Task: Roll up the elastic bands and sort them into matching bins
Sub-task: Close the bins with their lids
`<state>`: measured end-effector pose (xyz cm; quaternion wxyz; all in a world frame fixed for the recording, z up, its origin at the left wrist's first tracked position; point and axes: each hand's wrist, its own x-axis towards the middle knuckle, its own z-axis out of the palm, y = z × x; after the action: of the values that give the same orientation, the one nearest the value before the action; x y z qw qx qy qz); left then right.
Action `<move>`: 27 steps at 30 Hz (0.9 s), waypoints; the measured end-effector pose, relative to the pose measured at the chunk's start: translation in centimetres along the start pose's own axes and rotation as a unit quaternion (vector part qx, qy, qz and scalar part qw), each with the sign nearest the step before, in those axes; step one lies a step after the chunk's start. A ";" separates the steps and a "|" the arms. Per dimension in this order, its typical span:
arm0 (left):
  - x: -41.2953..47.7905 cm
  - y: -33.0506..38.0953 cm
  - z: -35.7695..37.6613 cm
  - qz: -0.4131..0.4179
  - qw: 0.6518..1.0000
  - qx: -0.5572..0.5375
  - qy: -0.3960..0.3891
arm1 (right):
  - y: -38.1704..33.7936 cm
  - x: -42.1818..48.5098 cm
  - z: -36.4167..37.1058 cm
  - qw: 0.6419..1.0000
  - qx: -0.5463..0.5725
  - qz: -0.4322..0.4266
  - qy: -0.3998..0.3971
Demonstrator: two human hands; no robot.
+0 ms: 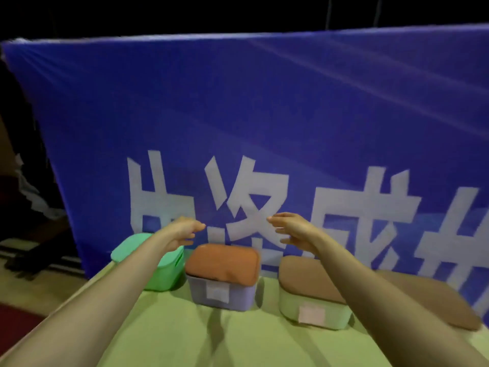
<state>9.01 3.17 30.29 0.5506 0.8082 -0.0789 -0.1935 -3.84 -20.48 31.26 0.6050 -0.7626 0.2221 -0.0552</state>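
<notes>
- The left hand (pixel 182 230) is held out over the green bin (pixel 169 274).
- The right hand (pixel 295 229) is at 3 o'clock from it, apart from it.
- The fingers (pixel 197 226) of both hands are loose and straight and hold nothing.
- Three bins sit in a row on the counter (pixel 211 337), all with lids on.
- The purple bin (pixel 219 292) is in the middle.
- The green bin is at its 9 o'clock and the pale green bin (pixel 312 311) at its 3 o'clock.
- A blue banner (pixel 264 115) hangs at 12 o'clock.

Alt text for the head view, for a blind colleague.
The left hand and right hand hover open above three lidded bins on a green table: a green bin, a purple bin and a pale green bin. A blue banner hangs behind; no elastic bands show.
</notes>
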 end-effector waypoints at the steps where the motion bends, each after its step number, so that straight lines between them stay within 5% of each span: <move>1: 1.9 -1.5 -0.2 -0.020 1.000 0.009 0.001 | 1.2 2.2 1.7 1.000 -0.004 0.021 0.001; 14: 16.7 -15.4 1.7 -0.176 0.982 0.032 0.054 | 14.1 17.3 12.2 0.979 -0.084 0.104 0.154; 27: 18.1 -17.7 1.9 -0.222 0.967 -0.105 0.062 | 17.9 18.1 12.3 0.984 -0.070 0.092 0.133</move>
<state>23.27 2.14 9.30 0.5798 0.7535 0.1575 -0.2671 11.81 -19.77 7.76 0.5179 -0.7648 0.3737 -0.0847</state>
